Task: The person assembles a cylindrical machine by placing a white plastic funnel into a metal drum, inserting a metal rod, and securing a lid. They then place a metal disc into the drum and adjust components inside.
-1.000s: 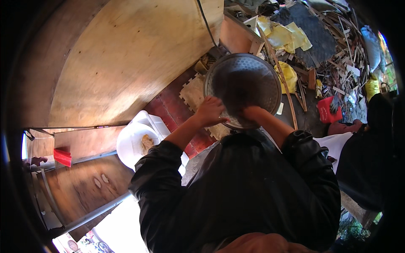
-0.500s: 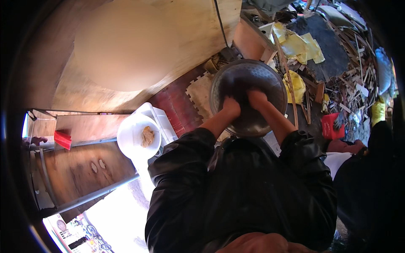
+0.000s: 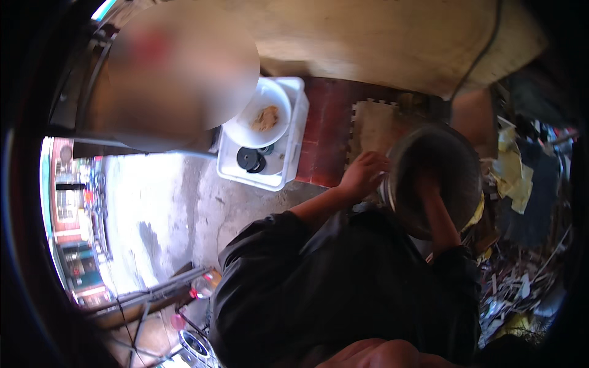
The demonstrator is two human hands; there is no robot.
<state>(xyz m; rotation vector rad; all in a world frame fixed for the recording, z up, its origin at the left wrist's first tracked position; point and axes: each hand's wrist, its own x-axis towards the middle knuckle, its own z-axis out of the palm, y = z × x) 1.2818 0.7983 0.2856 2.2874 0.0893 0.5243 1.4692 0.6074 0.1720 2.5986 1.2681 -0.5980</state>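
A large round metal basin (image 3: 461, 161) with a dark interior stands in front of me, right of centre. At its left rim is my left hand (image 3: 367, 170), fingers loosely bent and apart, with nothing visible in them; whether it touches the rim I cannot tell. My right hand (image 3: 426, 182) reaches down inside the basin, its fingers lost in shadow. To the left, a white bowl (image 3: 240, 127) with a light brown lump (image 3: 265, 119) in it sits on a white plastic tub (image 3: 288, 173). Black round discs (image 3: 248, 159) lie in the tub beside the bowl.
Beyond the basin are a tan foam mat (image 3: 374, 126) and a dark red floor panel (image 3: 319, 135). A plywood wall (image 3: 380, 43) runs along the back. Wood scraps (image 3: 521, 270) and yellow sheets (image 3: 512, 178) pile up at right. A clear bottle (image 3: 204, 285) is at lower left.
My left hand has come out of the basin to its left rim; my right hand stays inside. The view has swung left, so the tub and bowl appear nearer the middle.
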